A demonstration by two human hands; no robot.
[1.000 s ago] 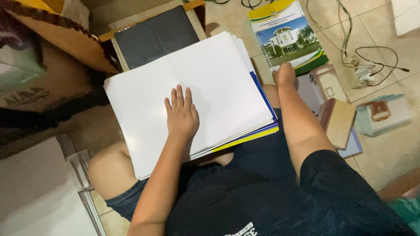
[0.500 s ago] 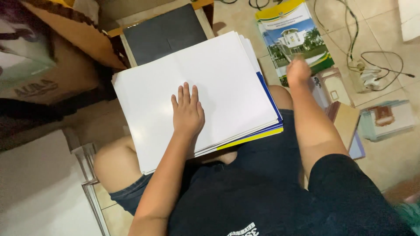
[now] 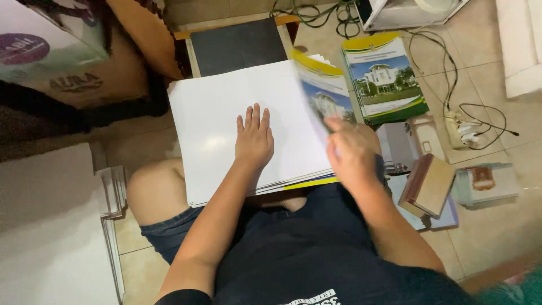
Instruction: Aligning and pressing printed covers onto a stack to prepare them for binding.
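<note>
Your left hand (image 3: 254,141) lies flat and open on the stack of white sheets (image 3: 226,113) in your lap, pressing it down and gripping nothing. Your right hand (image 3: 353,155) is blurred, but it looks closed on the lower edge of a cover sheet with a house picture (image 3: 323,93). That cover sheet is tilted up over the right side of the stack, its long side running away from you. Your right hand is the nearer one to it. More covers like it sit in a pile (image 3: 384,76) on the tiled floor (image 3: 485,231) just to the right. A brown book (image 3: 429,186) lies close to your right arm.
</note>
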